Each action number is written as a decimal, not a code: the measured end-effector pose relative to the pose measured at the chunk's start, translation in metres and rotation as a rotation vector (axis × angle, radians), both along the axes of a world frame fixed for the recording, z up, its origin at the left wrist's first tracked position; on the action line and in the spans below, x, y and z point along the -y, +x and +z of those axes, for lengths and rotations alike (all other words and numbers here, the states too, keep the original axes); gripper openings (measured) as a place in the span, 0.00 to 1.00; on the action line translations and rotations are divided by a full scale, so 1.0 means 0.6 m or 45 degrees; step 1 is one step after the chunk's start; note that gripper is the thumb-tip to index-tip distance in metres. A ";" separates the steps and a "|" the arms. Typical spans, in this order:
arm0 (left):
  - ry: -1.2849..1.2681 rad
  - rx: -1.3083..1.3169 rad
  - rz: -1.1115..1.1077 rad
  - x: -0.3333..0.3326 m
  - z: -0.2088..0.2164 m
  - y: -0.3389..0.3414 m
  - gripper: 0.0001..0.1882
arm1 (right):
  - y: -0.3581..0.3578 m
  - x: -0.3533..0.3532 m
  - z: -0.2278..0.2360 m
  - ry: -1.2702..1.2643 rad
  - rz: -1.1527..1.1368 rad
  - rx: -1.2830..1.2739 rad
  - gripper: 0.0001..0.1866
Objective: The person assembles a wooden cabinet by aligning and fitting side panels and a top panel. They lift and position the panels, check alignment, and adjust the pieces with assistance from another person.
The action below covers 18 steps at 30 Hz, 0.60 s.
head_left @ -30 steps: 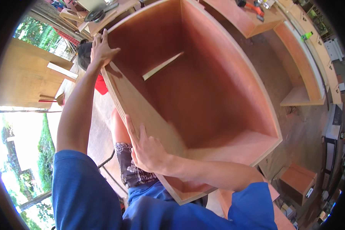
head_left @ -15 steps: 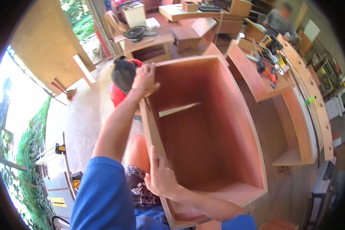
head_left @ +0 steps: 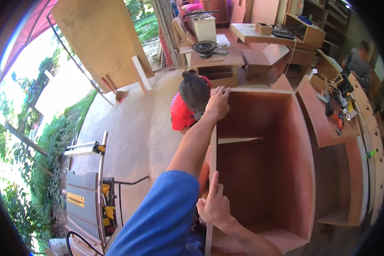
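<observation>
An open-fronted, reddish-brown plywood cabinet box (head_left: 266, 145) stands before me, its pale edges facing up. My left hand (head_left: 218, 102) is closed over its far left corner, fingers curled on the rim. Nearer to me, my right hand (head_left: 215, 205) grips the left side panel's edge. Its index finger points along the edge and its thumb sits on the outer side. Inside the box, light shows through a narrow slot (head_left: 241, 140). Beside the far left corner crouches a person in a red shirt and dark cap (head_left: 194, 94), hands mostly hidden.
A table saw (head_left: 82, 192) stands at the lower left. To the right, a workbench (head_left: 328, 123) carries a drill (head_left: 338, 121) and other tools. A speaker (head_left: 205, 48) rests on a table at the back. Another person (head_left: 359, 64) is at far right.
My view has swung left, so the box appears farther right and lower. Both hands keep their places on the box's left edge. More of the table saw shows.
</observation>
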<state>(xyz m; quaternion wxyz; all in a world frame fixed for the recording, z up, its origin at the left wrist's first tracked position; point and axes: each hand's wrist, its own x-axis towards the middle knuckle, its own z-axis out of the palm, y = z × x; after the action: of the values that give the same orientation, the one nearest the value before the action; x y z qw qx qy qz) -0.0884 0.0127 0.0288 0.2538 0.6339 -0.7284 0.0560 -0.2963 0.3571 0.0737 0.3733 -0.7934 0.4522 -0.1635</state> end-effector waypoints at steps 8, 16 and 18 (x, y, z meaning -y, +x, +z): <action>0.051 -0.023 0.031 -0.003 0.010 -0.005 0.35 | -0.006 0.006 -0.003 -0.011 0.040 -0.054 0.61; -0.012 -0.098 0.007 -0.003 0.009 -0.005 0.36 | -0.004 0.004 -0.004 -0.026 0.033 -0.095 0.62; -0.013 -0.121 -0.006 -0.002 0.005 -0.002 0.35 | -0.002 0.004 -0.003 -0.019 0.034 -0.096 0.63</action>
<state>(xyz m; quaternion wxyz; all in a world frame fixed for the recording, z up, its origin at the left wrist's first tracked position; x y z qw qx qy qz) -0.0895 0.0141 0.0320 0.2916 0.6330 -0.7166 0.0290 -0.2975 0.3544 0.0716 0.3523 -0.8076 0.4541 -0.1320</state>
